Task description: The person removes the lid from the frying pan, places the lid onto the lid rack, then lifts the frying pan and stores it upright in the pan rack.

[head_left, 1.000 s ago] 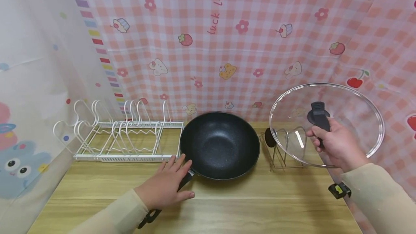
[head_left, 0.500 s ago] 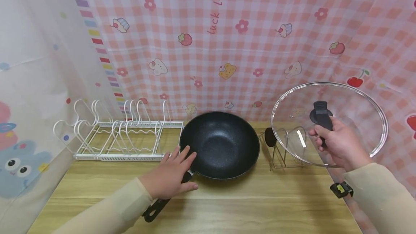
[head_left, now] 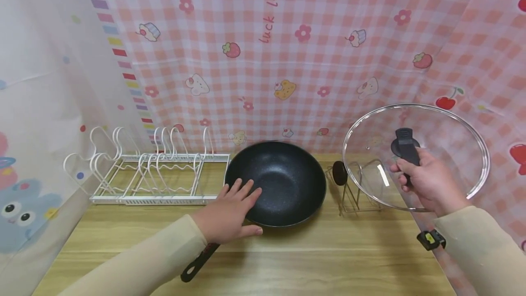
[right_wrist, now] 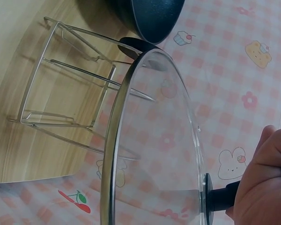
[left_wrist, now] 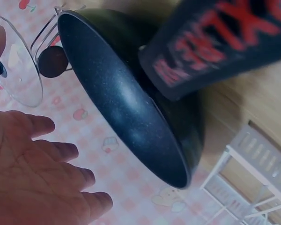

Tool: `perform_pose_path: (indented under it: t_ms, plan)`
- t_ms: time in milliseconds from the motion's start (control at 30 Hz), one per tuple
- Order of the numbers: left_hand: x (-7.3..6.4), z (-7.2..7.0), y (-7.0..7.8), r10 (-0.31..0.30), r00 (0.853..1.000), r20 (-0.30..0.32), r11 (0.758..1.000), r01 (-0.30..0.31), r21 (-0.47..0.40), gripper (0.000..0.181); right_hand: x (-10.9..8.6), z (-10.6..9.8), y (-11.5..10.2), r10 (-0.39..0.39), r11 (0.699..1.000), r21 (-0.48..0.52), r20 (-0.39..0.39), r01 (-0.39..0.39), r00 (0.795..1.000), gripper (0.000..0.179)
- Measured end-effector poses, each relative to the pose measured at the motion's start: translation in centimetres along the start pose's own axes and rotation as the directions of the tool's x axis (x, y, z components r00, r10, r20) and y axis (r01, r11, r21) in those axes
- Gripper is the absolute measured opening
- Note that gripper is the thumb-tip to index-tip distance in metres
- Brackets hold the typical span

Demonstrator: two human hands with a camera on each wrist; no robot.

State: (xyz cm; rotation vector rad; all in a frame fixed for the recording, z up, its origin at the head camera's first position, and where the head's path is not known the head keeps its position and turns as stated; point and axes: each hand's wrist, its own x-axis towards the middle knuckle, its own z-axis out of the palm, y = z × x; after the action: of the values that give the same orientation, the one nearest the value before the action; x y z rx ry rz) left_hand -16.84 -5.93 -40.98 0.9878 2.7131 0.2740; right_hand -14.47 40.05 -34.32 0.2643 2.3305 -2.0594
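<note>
A black wok (head_left: 287, 195) sits mid-table, its dark handle (head_left: 201, 261) pointing toward the near left. Above the joint of wok and handle hovers my left hand (head_left: 225, 216), fingers spread and straight. In the left wrist view that hand (left_wrist: 37, 173) is apart from the wok (left_wrist: 117, 93), and red lettering marks the handle (left_wrist: 210, 51). My right hand (head_left: 431, 179) grips the black knob-handle (head_left: 407, 150) of a large clear glass lid (head_left: 448, 136). The lid is held up, tilted, over the right end of the table; the right wrist view shows its metal rim (right_wrist: 112, 136) edge-on.
Left of the wok stands a white wire rack (head_left: 176, 200) with upright loops. Behind the lid is a small metal wire stand (head_left: 357, 210) with a dark round piece (head_left: 339, 172) at its left. Patterned cloth (head_left: 255, 67) hangs along the back and right.
My left hand has moved right and slightly up, from over the handle to over the wok's near-left rim. The right hand has shifted slightly right with the lid, still gripping it.
</note>
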Motion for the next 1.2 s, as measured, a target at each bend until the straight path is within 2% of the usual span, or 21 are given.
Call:
perform_pose_path:
  t_ms: [100,233,400,567,800,1000,1067,1200]
  plan:
    - [0.7,0.0,0.6,0.013,1.000,0.007,1.000,-0.013,0.003,0.094,-0.1,-0.1,0.1,-0.005,1.000,-0.007,0.006,0.005,1.000,0.033]
    - [1.8,-0.2,1.3,0.042,0.999,0.020,0.999,-0.042,-0.002,0.093,-0.1,-0.3,0.1,0.005,1.000,-0.015,0.009,-0.005,1.000,0.047]
    - [3.5,-0.4,2.3,0.070,0.997,0.044,0.998,-0.070,0.002,0.092,-0.2,-0.4,0.0,0.007,0.999,-0.045,-0.003,-0.007,1.000,0.053]
    - [5.3,-0.7,3.5,0.093,0.994,0.062,0.995,-0.094,0.021,0.094,-0.3,-0.5,-0.1,0.000,0.996,-0.090,-0.013,-0.001,1.000,0.047]
    - [8.3,-0.4,5.2,0.121,0.990,0.068,0.991,-0.124,0.045,0.092,-0.3,-0.6,-0.4,0.007,0.996,-0.093,-0.013,-0.008,1.000,0.042]
    - [10.7,0.1,6.7,0.140,0.987,0.075,0.989,-0.143,0.036,0.093,-0.3,-0.6,-0.5,0.009,0.984,-0.177,-0.011,-0.011,1.000,0.049]
    - [11.4,0.2,7.2,0.144,0.987,0.073,0.989,-0.147,0.034,0.093,-0.3,-0.7,-0.4,0.016,0.984,-0.175,-0.010,-0.017,1.000,0.049]
    - [12.9,0.6,8.1,0.150,0.987,0.063,0.987,-0.153,0.046,0.093,-0.4,-0.8,-0.2,0.014,0.986,-0.164,-0.004,-0.014,1.000,0.039]
